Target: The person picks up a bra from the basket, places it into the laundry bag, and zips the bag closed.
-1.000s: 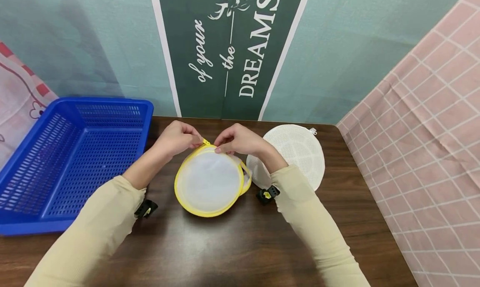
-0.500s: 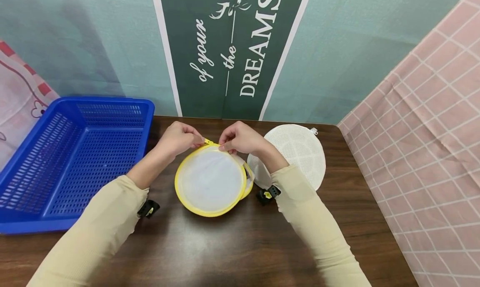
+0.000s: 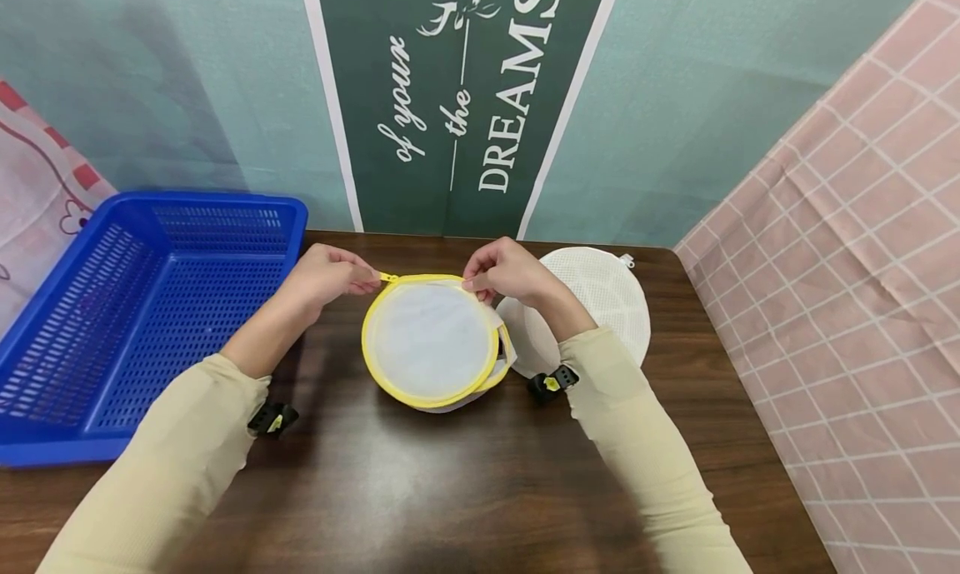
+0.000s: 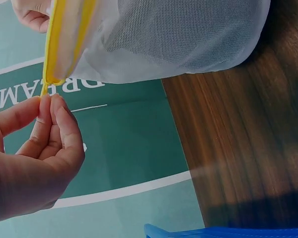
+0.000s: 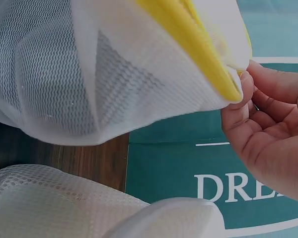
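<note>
A round white mesh laundry bag (image 3: 431,341) with yellow trim stands at mid-table, its circular lid facing up. My left hand (image 3: 330,278) pinches the yellow zipper pull (image 3: 387,277) at the far left of the rim. In the left wrist view, that hand's (image 4: 44,144) thumb and fingertips meet on the pull. My right hand (image 3: 510,270) pinches the rim at the far right, beside a yellow-edged loop handle (image 3: 504,359). The right wrist view has the thumb and forefinger of this hand (image 5: 273,114) on the bag's yellow edge (image 5: 196,49).
Behind my right forearm lies another white mesh bag (image 3: 600,299), flat and round, with its own zipper pull (image 3: 627,261). A blue plastic basket (image 3: 296,224) stands at the left. Hanging cloth backs the table, and pink checked cloth (image 3: 862,249) borders the right.
My left hand has moved left with the zipper pull, and my right hand has shifted right along the rim. The bag has moved slightly right and away from me.
</note>
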The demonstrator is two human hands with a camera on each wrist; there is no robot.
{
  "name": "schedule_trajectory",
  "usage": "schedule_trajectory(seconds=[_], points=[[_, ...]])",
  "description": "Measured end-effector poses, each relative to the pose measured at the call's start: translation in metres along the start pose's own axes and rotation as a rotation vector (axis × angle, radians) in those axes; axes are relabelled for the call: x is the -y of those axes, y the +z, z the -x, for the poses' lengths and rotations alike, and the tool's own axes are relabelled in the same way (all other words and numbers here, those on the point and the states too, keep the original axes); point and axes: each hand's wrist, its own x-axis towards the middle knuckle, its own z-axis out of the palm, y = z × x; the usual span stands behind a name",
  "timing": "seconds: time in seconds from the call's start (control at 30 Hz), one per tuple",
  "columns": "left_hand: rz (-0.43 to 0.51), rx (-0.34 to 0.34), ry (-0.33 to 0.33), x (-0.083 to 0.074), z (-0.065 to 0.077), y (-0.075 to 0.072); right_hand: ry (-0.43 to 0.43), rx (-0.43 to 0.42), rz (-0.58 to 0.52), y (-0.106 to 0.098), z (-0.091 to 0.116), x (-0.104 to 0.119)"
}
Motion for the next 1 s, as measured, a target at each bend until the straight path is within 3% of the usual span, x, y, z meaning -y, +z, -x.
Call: schedule_trajectory(seconds=[0.4,0.7,1.0], points=[[-0.008,-0.041,0.019,-0.012,0.002,-0.005,-0.031,0.197,0.006,0.007,0.0,0.005],[-0.003,-0.051,0.045,-0.025,0.005,-0.004,-0.021,0.119,0.025,0.006,-0.002,0.015],[-0.058,-0.052,0.047,-0.028,0.005,0.007,-0.087,0.059,0.045,0.009,-0.006,0.026]])
